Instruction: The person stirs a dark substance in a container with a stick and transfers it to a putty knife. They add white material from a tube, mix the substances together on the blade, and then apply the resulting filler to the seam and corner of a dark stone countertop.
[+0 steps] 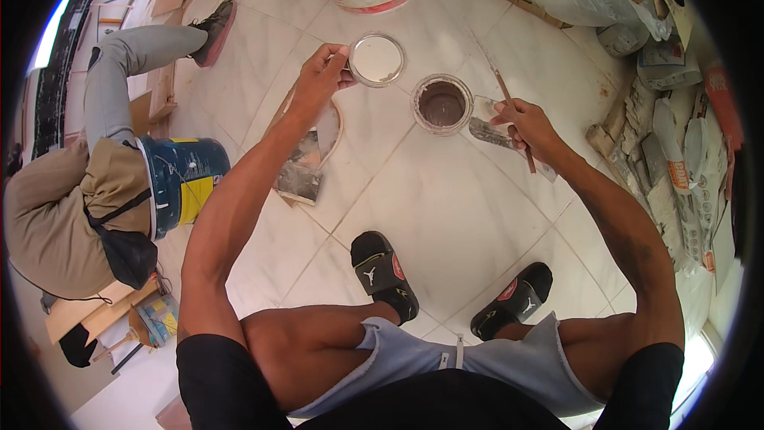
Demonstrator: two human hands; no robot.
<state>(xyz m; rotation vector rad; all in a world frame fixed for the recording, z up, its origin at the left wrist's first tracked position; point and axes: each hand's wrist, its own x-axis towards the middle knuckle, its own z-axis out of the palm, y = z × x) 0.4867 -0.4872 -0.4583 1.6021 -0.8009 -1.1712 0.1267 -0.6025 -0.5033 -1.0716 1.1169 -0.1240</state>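
Left hand (320, 73) pinched round metal lid (376, 59) | right hand (525, 123) gripped thin wooden stick (509, 107) beside open brown-filled tin (442, 103) | advised: keep lid level.

Top (446, 406): black, short-sleeved; the sleeves ended above the elbows, leaving both forearms bare.
Shorts (509, 362): pale grey-blue, with raw, frayed hems at the legs and a small light tab hanging at the front middle.
Left slide (383, 271): black open-toed sandal with a broad strap, a small white figure mark on the strap and a red patch at its side.
Right slide (513, 299): same kind, black with a red patch on the strap and a pale mark near the toe.
Left hand (318, 76): bare, no glove, ring or watch seen.
Right hand (529, 127): bare likewise; a faint dark mark showed on the forearm.
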